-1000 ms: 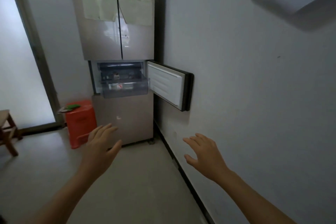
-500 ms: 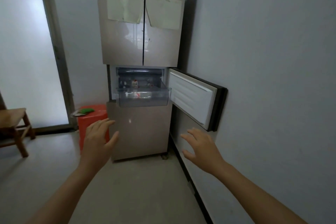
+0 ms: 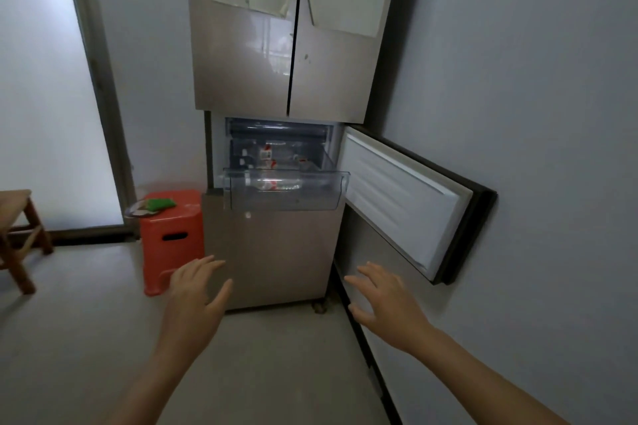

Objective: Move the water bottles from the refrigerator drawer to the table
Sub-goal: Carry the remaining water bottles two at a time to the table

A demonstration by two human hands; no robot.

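A tall beige refrigerator [image 3: 276, 72] stands ahead with its middle compartment door [image 3: 407, 197] swung open to the right. A clear plastic drawer [image 3: 310, 198] is pulled out of that compartment. Clear water bottles with red-and-white labels [image 3: 272, 185] lie inside it, more behind them in the compartment. My left hand [image 3: 196, 290] is held out below the drawer, fingers spread, holding nothing. My right hand [image 3: 386, 297] reaches forward beside it, also open and empty. Neither hand touches the drawer. No table shows in this view.
An orange plastic stool [image 3: 172, 238] with a green object on top stands left of the refrigerator. A wooden stool [image 3: 17, 235] is at the far left. A grey wall [image 3: 535, 114] runs close along the right. A frosted glass door [image 3: 45, 97] is behind on the left.
The refrigerator has grown larger and moved toward the middle of the view as I came closer. Both hands stay open and stretched forward.
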